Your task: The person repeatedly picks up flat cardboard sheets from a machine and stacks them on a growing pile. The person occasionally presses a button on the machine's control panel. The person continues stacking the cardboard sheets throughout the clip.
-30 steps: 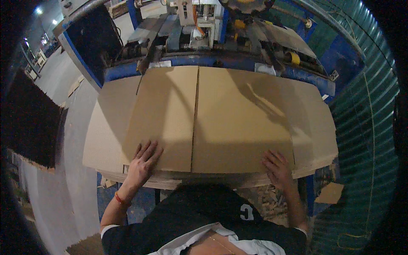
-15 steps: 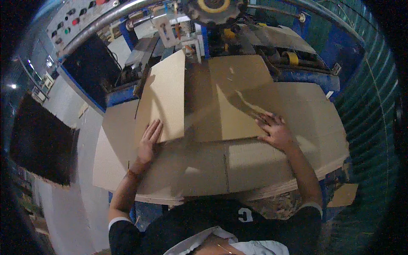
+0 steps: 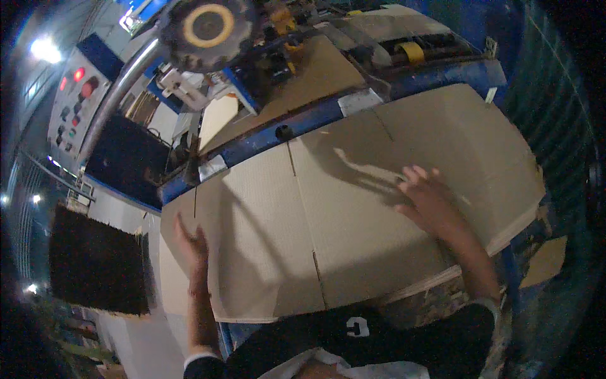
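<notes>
A stack of flat, slotted cardboard sheets (image 3: 265,246) lies in front of me. Over its left end is my left hand (image 3: 191,243), fingers and thumb apart, holding nothing. My right hand (image 3: 426,196) hovers at or just above the right half of the top sheet, fingers spread; whether it touches the board I cannot tell. Beyond the stack, a folded cardboard piece (image 3: 315,79) sits inside the machine, its pale flap (image 3: 218,120) showing at the left under the mechanism.
A blue machine frame (image 3: 259,139) borders the stack's far side. Above it hangs a dark wheel (image 3: 208,30) with a yellowish ring. A control panel (image 3: 76,110) with buttons stands at the left, above a dark bristly mat (image 3: 98,260). Green corrugated sheeting (image 3: 568,189) rises at the right.
The folded cardboard piece has gone from under my hands forward into the machine. Both hands have come off it, and the view has turned leftward.
</notes>
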`<state>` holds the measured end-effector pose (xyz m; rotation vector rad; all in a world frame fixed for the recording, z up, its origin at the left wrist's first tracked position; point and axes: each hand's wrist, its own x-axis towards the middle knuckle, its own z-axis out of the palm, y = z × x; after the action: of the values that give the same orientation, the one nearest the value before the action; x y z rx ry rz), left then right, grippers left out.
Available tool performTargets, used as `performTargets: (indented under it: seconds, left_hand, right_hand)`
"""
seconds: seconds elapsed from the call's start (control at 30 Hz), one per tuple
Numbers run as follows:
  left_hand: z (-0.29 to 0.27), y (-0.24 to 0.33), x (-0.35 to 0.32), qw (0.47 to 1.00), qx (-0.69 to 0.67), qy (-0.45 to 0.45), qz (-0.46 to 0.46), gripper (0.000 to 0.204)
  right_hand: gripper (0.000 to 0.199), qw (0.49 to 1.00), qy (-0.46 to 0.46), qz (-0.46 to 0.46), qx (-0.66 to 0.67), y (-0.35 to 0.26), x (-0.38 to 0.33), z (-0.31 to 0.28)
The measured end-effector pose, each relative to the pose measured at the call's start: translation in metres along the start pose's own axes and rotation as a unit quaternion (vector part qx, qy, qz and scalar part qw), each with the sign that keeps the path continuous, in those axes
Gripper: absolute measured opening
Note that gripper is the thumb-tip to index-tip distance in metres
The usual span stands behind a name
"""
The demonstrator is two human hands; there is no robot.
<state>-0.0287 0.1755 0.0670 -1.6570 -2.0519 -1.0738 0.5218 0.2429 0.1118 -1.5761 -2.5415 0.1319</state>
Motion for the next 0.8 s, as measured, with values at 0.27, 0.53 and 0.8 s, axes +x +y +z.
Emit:
performTargets:
  seconds: [0.27, 0.53, 0.8]
  left_hand:
    - [-0.127, -0.126, -0.126, 0.876, 0.102, 0.090, -0.464, 0.044]
    - [-0.146, -0.115, -0.115, 0.820, 0.072, 0.120, -0.555, 0.038]
    - [-0.216, -0.100, -0.087, 0.806, -0.346, 0.236, -0.419, 0.049]
  right_hand:
    - [0.055, 0.804, 0.371, 0.464, 0.005, 0.043, -0.146, 0.053]
    - [0.058, 0.783, 0.407, 0.456, 0.114, 0.049, -0.153, 0.097]
    - [0.063, 0.803, 0.408, 0.432, 0.038, 0.052, -0.142, 0.080]
